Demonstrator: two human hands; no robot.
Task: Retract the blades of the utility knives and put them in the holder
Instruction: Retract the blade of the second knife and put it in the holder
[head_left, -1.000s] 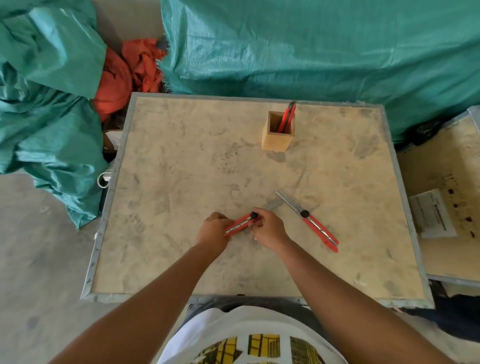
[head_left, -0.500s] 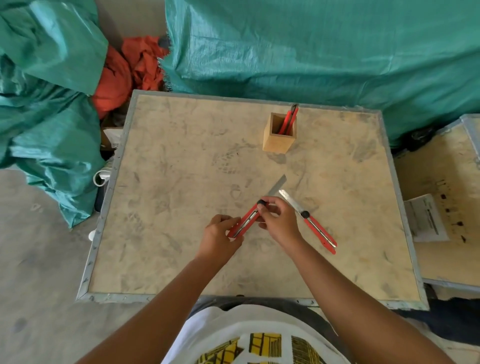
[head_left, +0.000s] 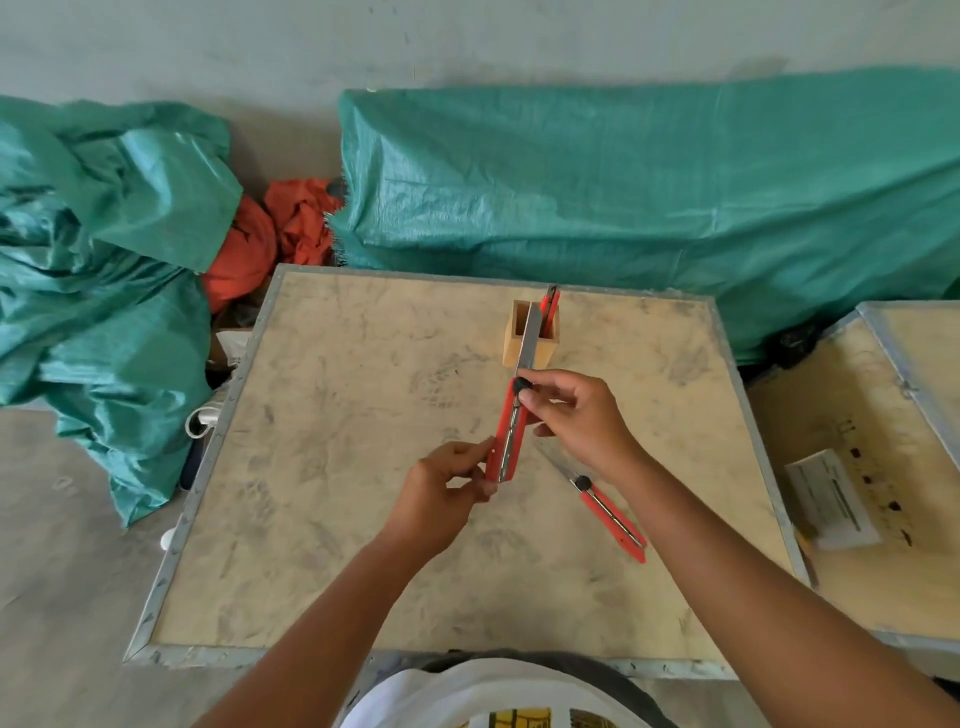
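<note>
I hold a red utility knife (head_left: 508, 437) above the table, its long grey blade out and pointing away from me. My left hand (head_left: 451, 486) pinches the rear end of its handle. My right hand (head_left: 574, 418) grips it near the black slider knob at the front. A second red utility knife (head_left: 609, 512), blade also out, lies on the table just right of my hands, partly under my right wrist. The small wooden holder (head_left: 519, 347) stands at the far side of the table, with one red knife (head_left: 549, 306) upright in it.
The work surface is a plywood table (head_left: 332, 519) with a metal rim. Green tarpaulin bundles (head_left: 649, 192) and an orange cloth (head_left: 270, 234) lie behind and to the left. A second table (head_left: 893, 415) at the right carries a white paper (head_left: 831, 499).
Both hands lifted the held knife off the table and turned it from a diagonal to nearly straight away from me. The camera has tilted up. The other knife has not moved.
</note>
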